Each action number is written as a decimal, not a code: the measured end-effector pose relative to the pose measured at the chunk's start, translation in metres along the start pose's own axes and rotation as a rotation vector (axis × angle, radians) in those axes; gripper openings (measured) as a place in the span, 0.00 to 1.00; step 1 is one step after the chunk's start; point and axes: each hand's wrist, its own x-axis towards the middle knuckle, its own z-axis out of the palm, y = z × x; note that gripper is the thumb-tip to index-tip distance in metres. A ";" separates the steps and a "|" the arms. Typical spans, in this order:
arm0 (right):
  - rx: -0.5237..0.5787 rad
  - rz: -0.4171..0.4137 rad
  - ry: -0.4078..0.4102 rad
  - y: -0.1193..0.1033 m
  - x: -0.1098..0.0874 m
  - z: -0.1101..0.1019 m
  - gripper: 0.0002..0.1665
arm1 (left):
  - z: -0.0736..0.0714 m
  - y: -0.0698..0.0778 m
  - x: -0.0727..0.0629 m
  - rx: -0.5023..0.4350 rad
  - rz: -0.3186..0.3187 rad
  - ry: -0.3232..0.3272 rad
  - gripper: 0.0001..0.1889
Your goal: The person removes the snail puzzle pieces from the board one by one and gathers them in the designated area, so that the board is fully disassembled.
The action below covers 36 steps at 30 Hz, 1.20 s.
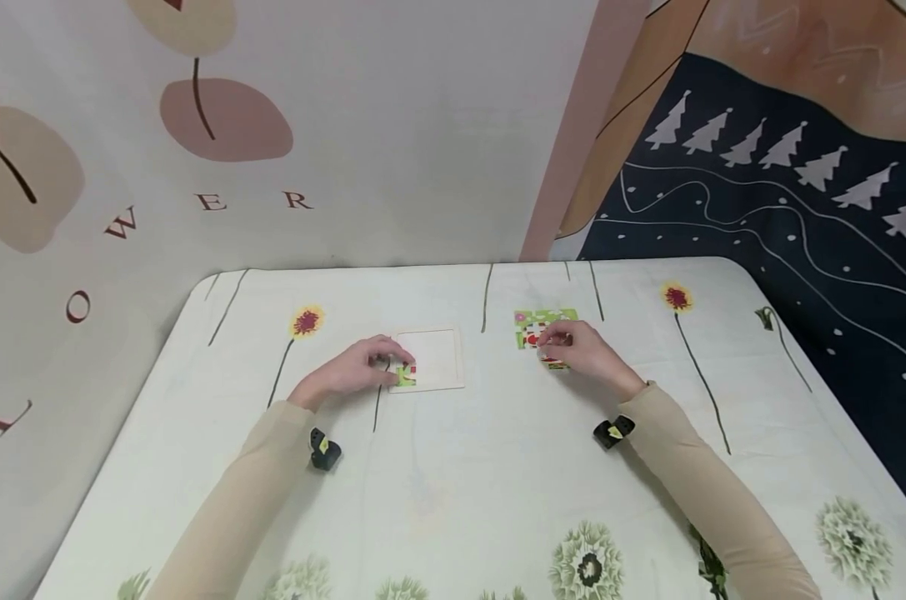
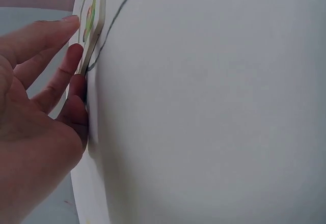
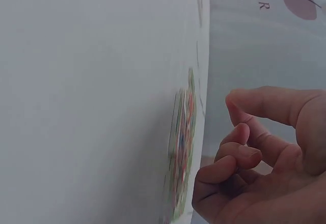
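A shallow white puzzle tray [image 1: 463, 358] lies on the table, with a small green and red puzzle piece [image 1: 407, 379] at its lower left corner. My left hand [image 1: 357, 367] reaches from the left and touches this corner, its fingers extended and slightly bent. The left wrist view shows those fingertips [image 2: 75, 51] at the tray's side. To the right, colourful puzzle pieces [image 1: 546, 316] lie together, blurred in the right wrist view. Above them is my right hand [image 1: 583, 350], thumb and forefinger near each other, the other fingers loosely bent. Nothing shows between its fingertips [image 3: 235, 95].
A white cloth [image 1: 453, 467] printed with flowers and stems covers the table. Pale fabric [image 1: 422, 167] with lettering hangs behind it, and dark fabric [image 1: 723, 200] with white trees is at the right. Each wrist wears a small black camera [image 1: 323, 450].
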 end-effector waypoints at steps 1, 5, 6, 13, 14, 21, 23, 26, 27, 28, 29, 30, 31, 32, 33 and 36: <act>0.013 -0.011 0.000 -0.002 0.001 0.004 0.07 | -0.001 0.000 0.000 0.000 0.002 0.006 0.16; 0.043 -0.052 0.001 -0.011 0.006 0.021 0.05 | -0.002 -0.001 -0.001 -0.014 0.005 0.034 0.17; 0.050 -0.057 -0.002 -0.014 0.007 0.025 0.05 | -0.002 -0.001 -0.001 -0.018 0.005 0.044 0.18; 0.105 -0.084 -0.045 -0.035 0.015 0.050 0.05 | -0.006 -0.006 -0.001 0.000 0.036 0.123 0.17; 0.113 -0.088 -0.049 -0.037 0.016 0.053 0.05 | -0.007 -0.007 -0.001 0.003 0.040 0.133 0.17; 0.145 -0.111 -0.088 -0.049 0.022 0.071 0.05 | -0.010 -0.012 0.003 -0.019 0.005 0.125 0.16; 0.156 -0.117 -0.105 -0.051 0.024 0.074 0.05 | -0.011 -0.013 0.004 -0.016 -0.027 0.114 0.16; 0.172 -0.103 -0.119 -0.054 0.025 0.078 0.05 | -0.011 -0.014 0.005 -0.012 -0.050 0.096 0.17; 0.175 -0.099 -0.122 -0.055 0.025 0.079 0.04 | -0.011 -0.014 0.006 -0.014 -0.056 0.093 0.18; 0.179 -0.099 -0.125 -0.056 0.025 0.080 0.04 | -0.011 -0.014 0.006 -0.015 -0.061 0.090 0.18; 0.183 -0.097 -0.129 -0.058 0.026 0.081 0.04 | -0.011 -0.014 0.006 -0.018 -0.065 0.086 0.18; 0.186 -0.096 -0.132 -0.059 0.026 0.082 0.04 | -0.011 -0.014 0.006 -0.019 -0.066 0.081 0.18; 0.189 -0.095 -0.135 -0.060 0.027 0.084 0.05 | -0.011 -0.014 0.006 -0.019 -0.067 0.078 0.18; 0.192 -0.094 -0.140 -0.061 0.028 0.085 0.05 | -0.011 -0.014 0.006 -0.017 -0.065 0.075 0.18; 0.195 -0.098 -0.146 -0.062 0.029 0.087 0.05 | -0.011 -0.014 0.006 -0.015 -0.066 0.073 0.18; 0.205 -0.087 -0.160 -0.066 0.033 0.093 0.06 | -0.012 -0.015 0.006 -0.010 -0.067 0.067 0.19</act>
